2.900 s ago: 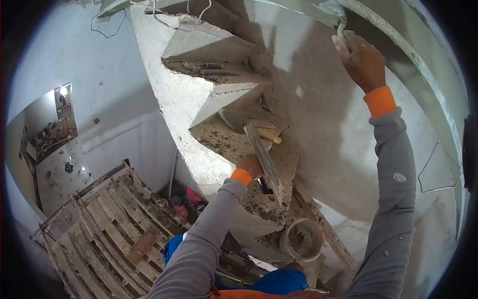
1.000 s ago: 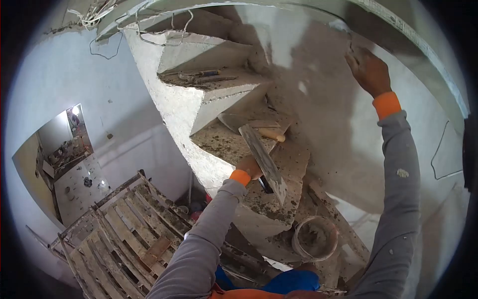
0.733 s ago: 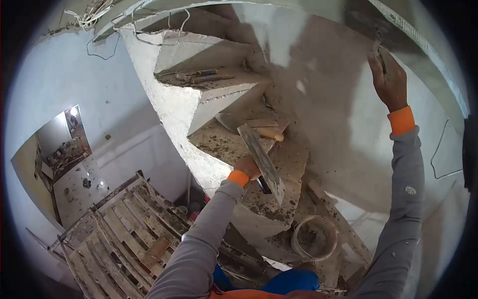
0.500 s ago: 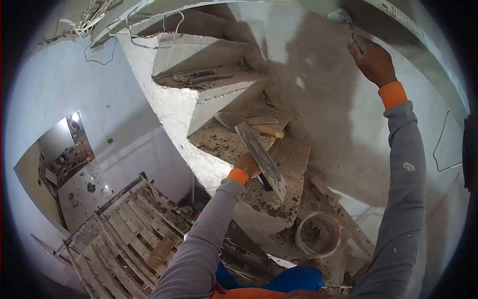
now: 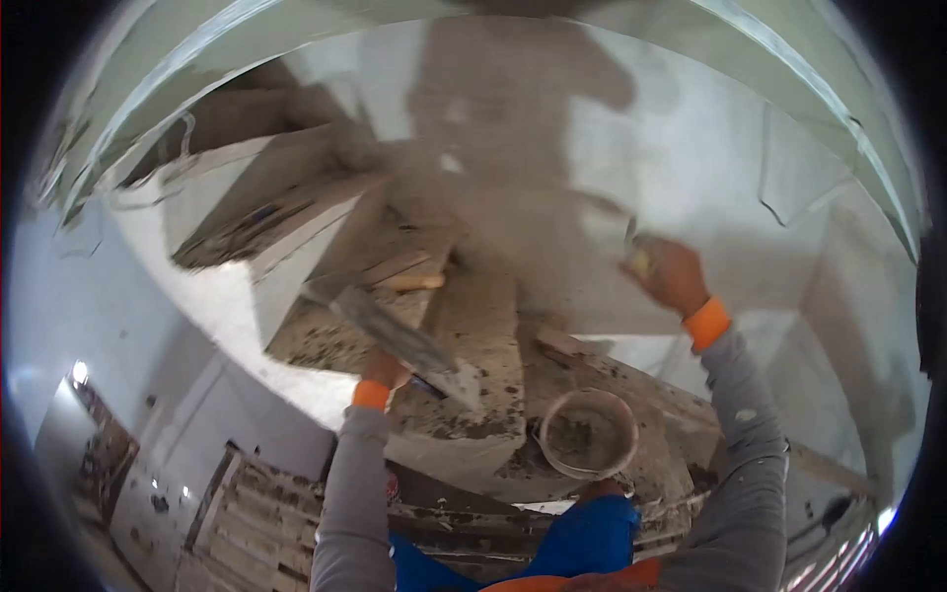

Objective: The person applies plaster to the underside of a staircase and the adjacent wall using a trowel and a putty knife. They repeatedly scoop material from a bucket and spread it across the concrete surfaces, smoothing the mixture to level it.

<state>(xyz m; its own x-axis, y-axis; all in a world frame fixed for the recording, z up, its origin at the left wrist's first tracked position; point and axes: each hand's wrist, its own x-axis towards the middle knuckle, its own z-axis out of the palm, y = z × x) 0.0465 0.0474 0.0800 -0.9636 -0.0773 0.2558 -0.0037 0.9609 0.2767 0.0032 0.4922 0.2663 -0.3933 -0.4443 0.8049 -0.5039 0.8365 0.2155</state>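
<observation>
Trowel (image 5: 400, 338) in your left hand (image 5: 383, 367). Your fingers are closed on the handle under the near end of the blade, and the blade runs up and to the left, away from your knuckles.

Yes, and it is tilted, with grey mortar on its face. Now the biggest thing: the plastered wall (image 5: 552, 148) fills everything beyond your right fingertips and rises well above them.

Next in size are the concrete steps (image 5: 483, 326). They lie past your left fingers, directly under the trowel's blade, and climb up and to the left. Their treads are spattered with mortar.

Below your left fingers and far out to the left, the wooden boards (image 5: 252, 513) sit well apart from either hand.

The bucket (image 5: 541, 434) is closer. It stands open and upright between your forearms, to the right of your left fingers and below your right ones. There is dark mix inside it.

Your right hand (image 5: 673, 276) is raised near the wall, its fingers curled tight on a small tool (image 5: 636, 259). The tool shows a yellowish patch just left of your knuckles. It is too blurred to tell what kind of tool it is, or whether it touches the plaster.

The smallest thing is a wooden-handled tool (image 5: 414, 283). It lies on a step above your left fingers, just beyond the trowel's upper edge.
</observation>
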